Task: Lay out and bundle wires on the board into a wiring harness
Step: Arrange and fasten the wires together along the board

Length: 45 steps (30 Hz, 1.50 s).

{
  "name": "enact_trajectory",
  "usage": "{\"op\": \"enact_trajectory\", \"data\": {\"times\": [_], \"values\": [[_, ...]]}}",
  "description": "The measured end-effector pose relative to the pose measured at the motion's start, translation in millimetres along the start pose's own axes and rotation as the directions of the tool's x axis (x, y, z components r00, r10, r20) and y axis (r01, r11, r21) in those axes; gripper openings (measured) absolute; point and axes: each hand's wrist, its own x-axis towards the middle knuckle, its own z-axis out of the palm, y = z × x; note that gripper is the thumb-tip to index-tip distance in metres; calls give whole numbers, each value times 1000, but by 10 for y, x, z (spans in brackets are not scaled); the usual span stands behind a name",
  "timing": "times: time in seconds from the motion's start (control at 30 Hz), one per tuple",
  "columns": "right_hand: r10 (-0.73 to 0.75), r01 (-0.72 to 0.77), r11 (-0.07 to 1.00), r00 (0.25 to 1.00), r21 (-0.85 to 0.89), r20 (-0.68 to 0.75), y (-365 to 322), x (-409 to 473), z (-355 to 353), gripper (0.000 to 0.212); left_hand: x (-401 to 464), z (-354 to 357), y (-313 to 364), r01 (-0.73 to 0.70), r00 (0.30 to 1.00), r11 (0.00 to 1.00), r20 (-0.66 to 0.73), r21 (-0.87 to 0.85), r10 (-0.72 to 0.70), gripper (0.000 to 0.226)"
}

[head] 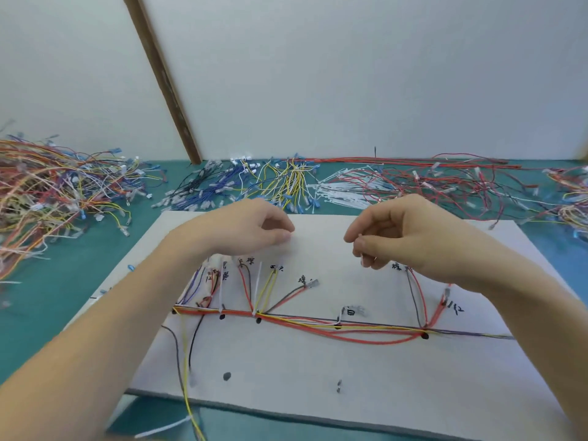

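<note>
Over the white board [366, 393], two bare hands are hanging close together, a little above its far half. The left hand [251, 230] is curling its fingers so the tips are nearly meeting the thumb, and I cannot tell if anything is in there. The right hand [397, 233] is pinching something small and pale between thumb and fingers; it looks like a thin white tie, but it is too small to be sure.

Down on the board, the wires [318, 324] are lying in one long bunch along a drawn line, red, yellow, white and dark ones side by side. Short ends are branching up toward the written marks, so each end is sitting where its label says. Black dots [424, 336] are sitting along the line, and I think they are showing where the bunch should get tied.

The bunch is lying nearer the person than both hands, well apart from the fingers. Neither hand is touching it.

Behind the board, on the green table [95, 281], piles of spare wires [47, 186] and a heap of white ties [340, 194] are waiting within reach. That is probably why they are kept so close.
</note>
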Motion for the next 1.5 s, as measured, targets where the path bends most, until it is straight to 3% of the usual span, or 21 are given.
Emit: {"op": "enact_trajectory", "data": {"times": [0.07,0.13,0.2,0.27,0.33,0.43,0.5,0.67,0.9,1.1,1.5], "values": [[-16,15,999,999,-36,-40,-18,-18,-6,16,-102,7,183,-81,981,997,-175,-6,78,21],[-42,40,999,997,-35,-67,-62,-36,-19,17,-284,87,468,-269,880,960,-424,-75,214,15],[-80,76,996,993,-37,-91,-126,-48,-18,16,-516,228,735,-438,782,887,-548,-147,296,13],[-85,80,996,990,-47,-116,-184,-33,4,16,-712,385,861,-452,814,849,-515,-272,269,15],[-57,50,997,988,-51,-140,-206,-11,85,16,-833,537,830,-332,904,876,-385,-351,188,15],[-12,2,998,982,-56,-188,-187,24,274,15,-866,657,656,-165,972,963,-200,-213,122,17],[17,-23,1000,974,-22,-226,-140,32,379,15,-872,710,600,-143,979,982,-164,-127,121,19],[61,-57,998,971,24,-232,27,-4,490,17,-899,860,545,-190,955,976,-249,-106,159,12],[55,-39,997,962,64,-266,148,35,522,16,-890,982,532,-142,929,940,-368,-309,19,16],[132,-72,964,965,257,-225,179,36,490,15,-896,1038,548,-131,931,885,-361,-448,-44,24],[123,-44,919,976,391,-180,142,10,384,16,-911,1089,538,-188,907,885,-421,-426,-10,24]]}}
